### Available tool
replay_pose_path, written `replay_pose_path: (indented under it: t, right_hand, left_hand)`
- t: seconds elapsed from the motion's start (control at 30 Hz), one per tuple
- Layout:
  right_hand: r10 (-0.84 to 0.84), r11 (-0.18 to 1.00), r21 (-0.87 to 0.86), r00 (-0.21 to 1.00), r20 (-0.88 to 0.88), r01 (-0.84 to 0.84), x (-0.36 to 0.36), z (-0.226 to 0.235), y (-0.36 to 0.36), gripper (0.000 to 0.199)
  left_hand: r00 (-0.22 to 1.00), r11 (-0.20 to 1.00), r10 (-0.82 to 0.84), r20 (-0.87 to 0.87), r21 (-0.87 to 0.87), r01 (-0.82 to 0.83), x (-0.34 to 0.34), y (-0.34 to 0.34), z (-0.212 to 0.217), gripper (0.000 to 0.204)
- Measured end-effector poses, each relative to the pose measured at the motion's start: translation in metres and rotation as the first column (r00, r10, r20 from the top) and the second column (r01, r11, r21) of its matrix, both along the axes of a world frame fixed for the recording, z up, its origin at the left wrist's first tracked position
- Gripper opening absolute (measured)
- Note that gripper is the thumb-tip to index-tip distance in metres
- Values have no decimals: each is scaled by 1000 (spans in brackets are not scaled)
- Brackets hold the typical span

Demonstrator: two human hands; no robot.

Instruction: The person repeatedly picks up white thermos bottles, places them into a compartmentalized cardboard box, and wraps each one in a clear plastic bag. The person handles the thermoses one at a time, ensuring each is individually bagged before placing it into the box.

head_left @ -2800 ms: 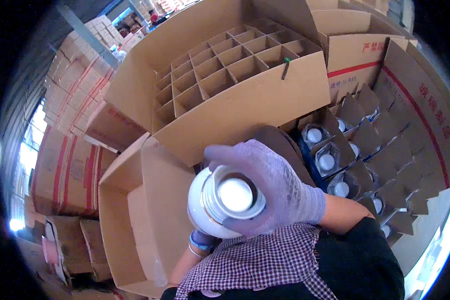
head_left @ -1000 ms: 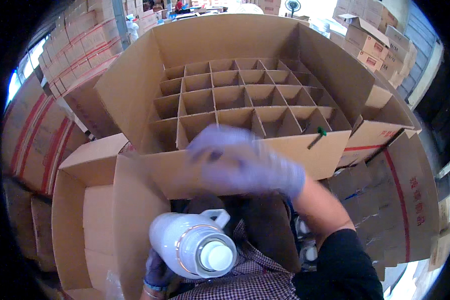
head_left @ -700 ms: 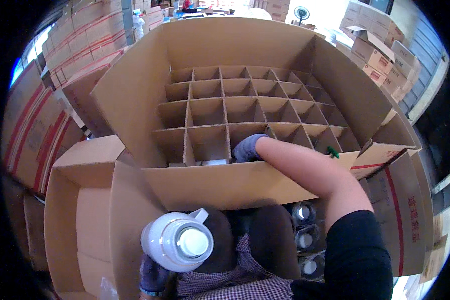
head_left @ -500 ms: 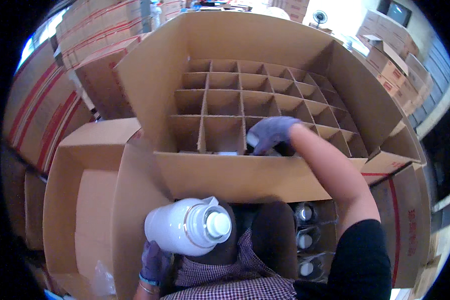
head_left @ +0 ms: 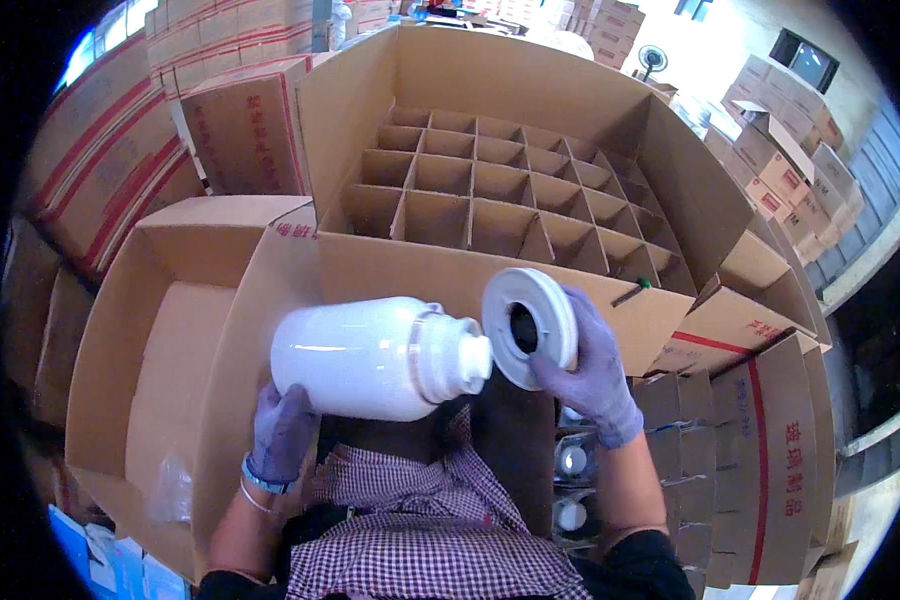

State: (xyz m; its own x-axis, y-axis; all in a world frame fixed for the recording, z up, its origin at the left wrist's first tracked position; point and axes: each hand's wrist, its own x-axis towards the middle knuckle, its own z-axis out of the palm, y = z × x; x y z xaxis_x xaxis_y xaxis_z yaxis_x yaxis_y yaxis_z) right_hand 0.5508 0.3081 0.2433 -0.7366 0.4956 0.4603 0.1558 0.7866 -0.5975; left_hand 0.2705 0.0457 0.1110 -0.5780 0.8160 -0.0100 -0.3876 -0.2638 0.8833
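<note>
My left hand, in a purple-grey glove, grips the far end of a glossy white thermos flask. The flask lies tilted on its side above my lap, its white stopper pointing right. In my gloved right hand is a round, off-white ring-shaped part with a dark hole in its middle. The part stands on edge just right of the stopper, with a narrow gap between them. Past both hands is a large carton split into cells by cardboard dividers.
To my left stands an open carton with a clear plastic bag inside. By my right arm, bottle-like items with pale round tops sit in another divided carton. Stacked cartons rise at far left, and a fan stands behind.
My right hand has come out of the divided carton toward me, bringing the ring-shaped part. The flask has swung up and turned so its stopper points right.
</note>
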Motion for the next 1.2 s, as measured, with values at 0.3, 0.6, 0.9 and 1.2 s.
replay_pose_path:
  t: [0.3, 0.6, 0.9, 1.2]
  right_hand:
    - [-457, 512, -778, 651, -606, -365, 53, -47, -21, 52]
    - [-225, 571, -747, 811, -540, -340, 3, -56, -46, 54]
    - [61, 908, 416, 972, -229, 41, -28, 7, -50, 90]
    - [-63, 951, -309, 987, -146, 15, -34, -8, -54, 49]
  left_hand:
    - [-235, 858, -298, -925, -368, 358, 69, 72, 86, 26]
    - [55, 985, -32, -998, -23, 171, 100, 109, 90, 111]
    - [930, 939, -250, -270, 167, 301, 102, 87, 98, 74]
    - [901, 979, -51, -431, 157, 131, 115, 94, 113, 91]
